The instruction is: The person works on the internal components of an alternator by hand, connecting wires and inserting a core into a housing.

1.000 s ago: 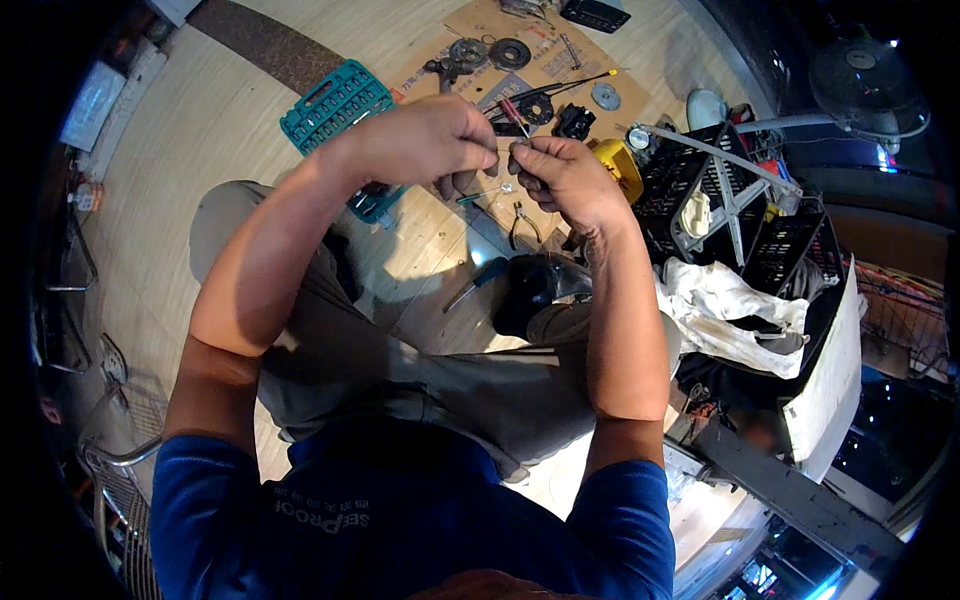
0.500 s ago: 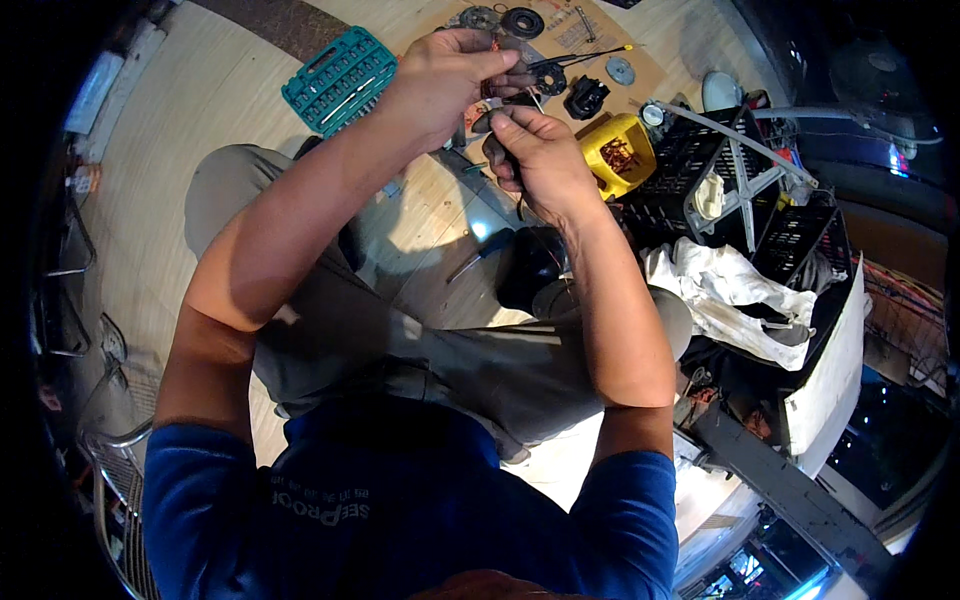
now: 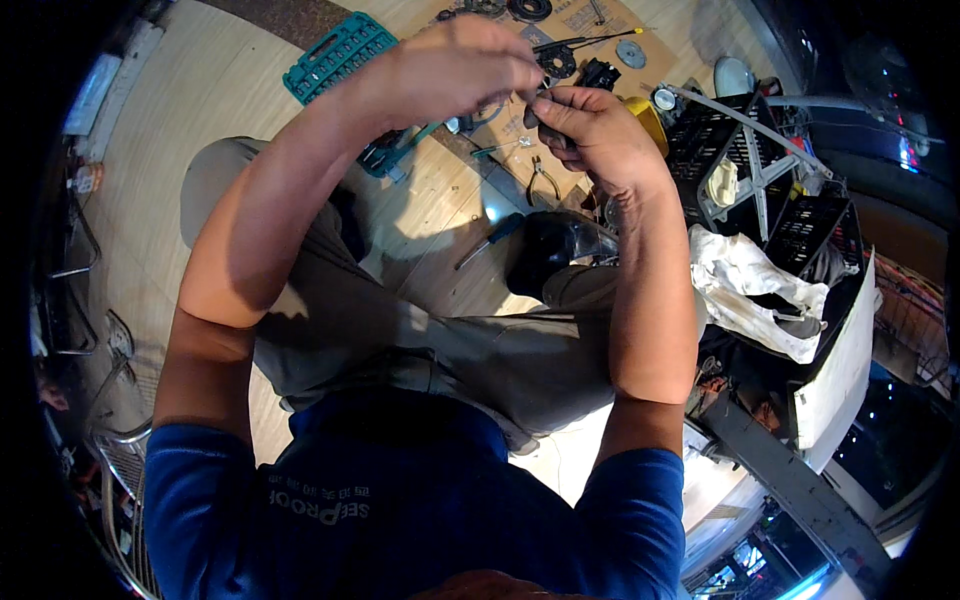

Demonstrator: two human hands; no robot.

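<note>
My left hand [image 3: 475, 65] is raised in front of me, blurred by motion, its fingertips pinched together close to those of my right hand. Whatever it pinches is too small to make out. My right hand [image 3: 610, 135] is closed, thumb pressed against the curled fingers, around a small dark piece that the fingers mostly hide. The two hands nearly meet above the sheet of cardboard [image 3: 665, 75]. Just beyond them lie a black ring-shaped part [image 3: 557, 62] and a black block-like part [image 3: 600, 75]. Pliers [image 3: 543, 182] rest on the floor below my right hand.
A green socket case [image 3: 340, 55] lies open at the far left. A blue-handled screwdriver [image 3: 490, 240] is on the floor before my crossed legs. At right stand a yellow container [image 3: 648, 125], partly hidden, a black crate [image 3: 690, 145] and a white cloth [image 3: 750, 290]. A grey disc [image 3: 631, 54] sits on the cardboard.
Both hands have shifted right and slightly upward, and the left fingertips have come nearer the right ones. The pliers now show, while my right hand and wrist cover much of the yellow container.
</note>
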